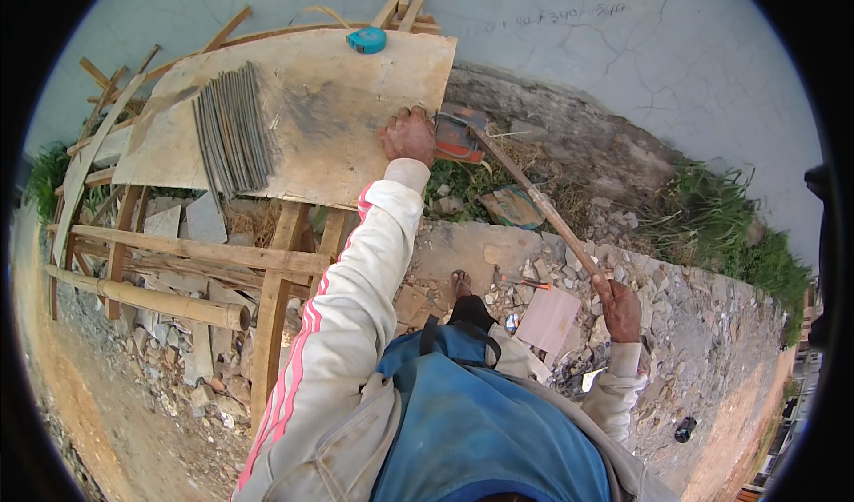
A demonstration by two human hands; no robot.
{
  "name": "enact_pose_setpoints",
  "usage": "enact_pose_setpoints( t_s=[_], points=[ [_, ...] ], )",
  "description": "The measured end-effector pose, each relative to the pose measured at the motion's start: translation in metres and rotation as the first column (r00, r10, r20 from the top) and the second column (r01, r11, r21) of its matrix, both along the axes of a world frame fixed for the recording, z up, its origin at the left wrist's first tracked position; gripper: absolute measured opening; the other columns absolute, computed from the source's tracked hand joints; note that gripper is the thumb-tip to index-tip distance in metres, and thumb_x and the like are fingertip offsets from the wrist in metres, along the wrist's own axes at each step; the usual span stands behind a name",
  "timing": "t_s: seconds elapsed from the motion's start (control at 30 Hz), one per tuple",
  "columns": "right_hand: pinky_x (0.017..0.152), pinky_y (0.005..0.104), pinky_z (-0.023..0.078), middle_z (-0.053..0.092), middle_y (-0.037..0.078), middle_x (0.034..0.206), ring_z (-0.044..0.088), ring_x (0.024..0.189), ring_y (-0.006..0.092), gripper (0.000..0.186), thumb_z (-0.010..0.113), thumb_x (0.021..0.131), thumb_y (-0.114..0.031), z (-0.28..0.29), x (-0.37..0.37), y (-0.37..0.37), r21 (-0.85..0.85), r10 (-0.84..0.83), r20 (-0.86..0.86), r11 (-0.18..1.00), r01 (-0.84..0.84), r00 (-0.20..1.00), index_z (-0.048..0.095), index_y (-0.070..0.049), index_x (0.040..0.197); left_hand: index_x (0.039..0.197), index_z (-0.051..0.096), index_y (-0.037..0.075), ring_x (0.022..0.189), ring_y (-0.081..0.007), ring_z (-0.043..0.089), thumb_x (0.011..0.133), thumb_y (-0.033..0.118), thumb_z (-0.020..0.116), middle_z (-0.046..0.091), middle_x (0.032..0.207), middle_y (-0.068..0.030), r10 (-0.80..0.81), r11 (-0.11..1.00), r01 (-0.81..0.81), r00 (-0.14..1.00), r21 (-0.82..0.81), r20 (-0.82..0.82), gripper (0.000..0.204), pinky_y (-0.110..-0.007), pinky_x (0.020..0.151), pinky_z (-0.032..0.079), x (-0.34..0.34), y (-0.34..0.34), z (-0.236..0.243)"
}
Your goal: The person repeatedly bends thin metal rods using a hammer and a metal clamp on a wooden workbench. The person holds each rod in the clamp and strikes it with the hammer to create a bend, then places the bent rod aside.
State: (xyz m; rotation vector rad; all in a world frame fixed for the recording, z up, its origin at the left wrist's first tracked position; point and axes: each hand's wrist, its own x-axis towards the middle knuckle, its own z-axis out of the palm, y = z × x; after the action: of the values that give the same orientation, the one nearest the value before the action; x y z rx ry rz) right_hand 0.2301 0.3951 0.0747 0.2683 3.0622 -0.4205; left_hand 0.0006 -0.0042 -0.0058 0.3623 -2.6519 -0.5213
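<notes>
My right hand [621,311] is wrapped round the lower end of a long, rusty brown lever [544,204]. The lever slopes up to a grey and orange metal bar cutter [459,134] at the right edge of a plywood board [329,160]. My left hand [408,135] is closed at that edge, right beside the cutter; what its curled fingers hold is hidden. A thin pale strip sticks out past the cutter's far side. Left on the board lies a bundle of several grey metal rods [233,133], side by side. A teal tape measure [366,40] sits at the back edge.
Timber beams [205,251] and a bamboo pole [151,297] carry the board. Rubble covers the ground, with an orange-handled tool [534,283] and a pinkish flat panel [548,321] on it. A cracked grey wall [569,66] stands behind, with grass [712,213] along its foot.
</notes>
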Motion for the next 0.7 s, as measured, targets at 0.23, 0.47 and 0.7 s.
enact_pose_setpoints(
  t_s=[0.23,0.47,0.7],
  points=[
    [0.060,0.0496,0.045,0.056,0.022,0.060,0.059,0.060,0.0417,0.071,0.051,0.096,-0.065,-0.013,-0.010,0.021,-0.104,0.074,0.020,0.992,-0.071,0.997,0.065,0.002,0.076,0.102,0.069,0.010,0.100,-0.0338,0.067,0.092,0.030,0.061,0.069,0.106,-0.0123,0.002,1.000,-0.002,1.000,-0.022,-0.012,0.024,-0.050,0.087,0.051,0.002,0.002,0.002],
    [0.059,0.0498,0.042,0.054,0.024,0.060,0.056,0.058,0.0410,0.073,0.051,0.096,-0.064,0.004,-0.035,0.039,-0.107,0.138,0.091,0.986,-0.128,0.986,0.064,0.005,0.074,0.105,0.069,0.014,0.106,-0.0297,0.066,0.095,0.032,0.059,0.068,0.109,-0.0089,0.058,0.993,-0.051,0.996,-0.108,0.067,0.024,-0.048,0.092,0.048,0.003,0.005,0.004],
    [0.059,0.0501,0.043,0.055,0.024,0.061,0.055,0.058,0.0412,0.073,0.051,0.097,-0.064,0.002,-0.025,0.040,-0.108,0.145,0.100,0.985,-0.134,0.984,0.062,0.004,0.072,0.099,0.069,0.010,0.097,-0.0335,0.067,0.091,0.032,0.060,0.069,0.103,-0.0119,0.025,0.997,-0.029,0.998,-0.067,-0.055,0.024,-0.050,0.085,0.050,0.003,0.002,-0.003]
  ],
)
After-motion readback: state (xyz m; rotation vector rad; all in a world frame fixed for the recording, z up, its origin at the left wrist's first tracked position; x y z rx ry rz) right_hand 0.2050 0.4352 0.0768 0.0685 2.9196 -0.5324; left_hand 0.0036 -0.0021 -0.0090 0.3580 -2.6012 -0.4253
